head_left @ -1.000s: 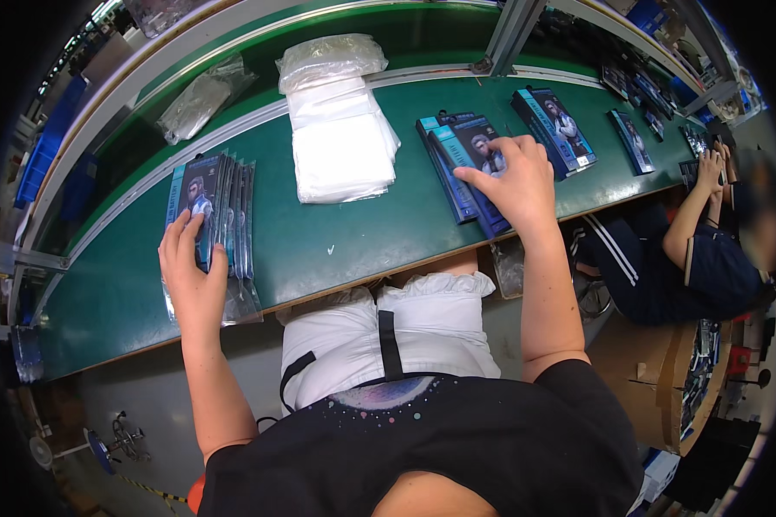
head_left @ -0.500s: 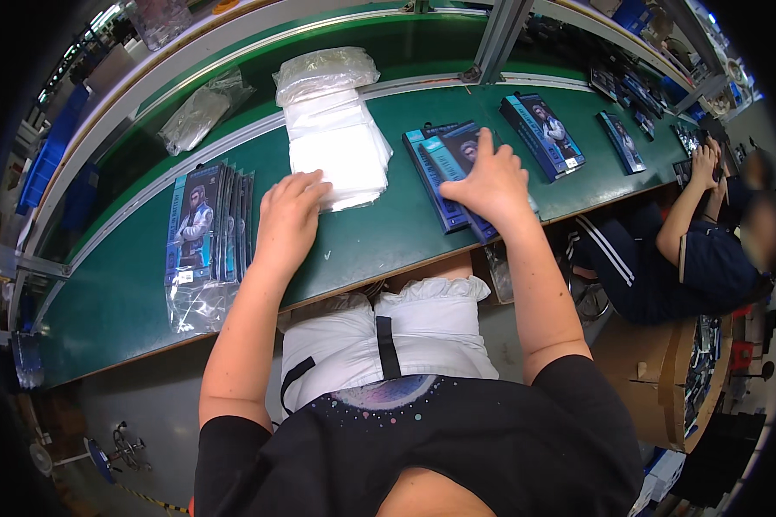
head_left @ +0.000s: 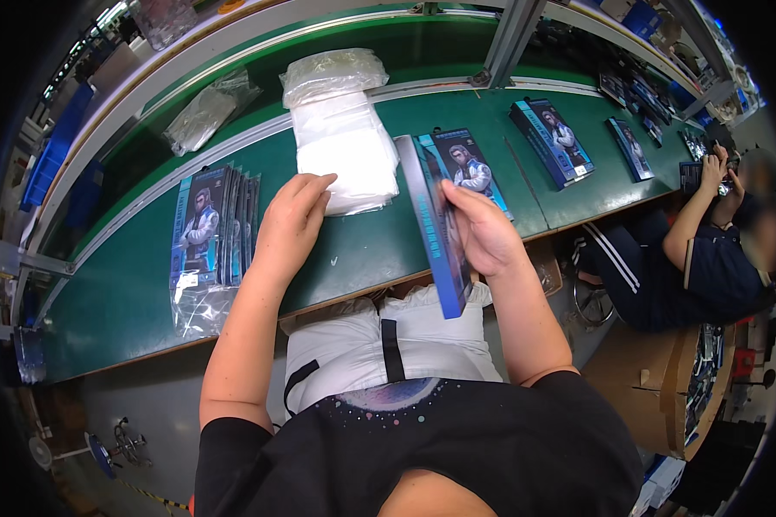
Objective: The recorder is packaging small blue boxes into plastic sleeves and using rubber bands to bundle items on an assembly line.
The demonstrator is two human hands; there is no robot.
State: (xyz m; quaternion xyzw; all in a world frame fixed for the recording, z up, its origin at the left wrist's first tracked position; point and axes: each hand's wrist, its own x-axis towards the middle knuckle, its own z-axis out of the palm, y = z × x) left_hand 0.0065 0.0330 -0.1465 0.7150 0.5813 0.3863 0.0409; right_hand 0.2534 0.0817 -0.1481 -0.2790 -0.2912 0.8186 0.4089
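My right hand (head_left: pixel 485 231) grips a slim blue box (head_left: pixel 433 228), raised off the table and turned with its narrow side showing. Behind it another blue box (head_left: pixel 470 168) with a printed figure lies flat on the table. My left hand (head_left: pixel 295 220) is at the near left edge of a stack of clear-white plastic bags (head_left: pixel 347 159). Its fingers are bent together on the bag edge; the fingertip contact is partly hidden. Left of that hand, several bagged blue boxes (head_left: pixel 200 226) stand in a row, the front one in a clear bag.
Two more blue boxes (head_left: pixel 553 142) lie farther right on the green table (head_left: pixel 319 284). A folded plastic bundle (head_left: pixel 207 112) rests at the back left. On the right sits a co-worker (head_left: pixel 716 258), near a cardboard carton (head_left: pixel 647 370). A metal post (head_left: pixel 513 43) rises at the back.
My right hand has lifted the top blue box off the one beneath it and turned it on edge, bringing it nearer me. My left hand stays at the plastic bags.
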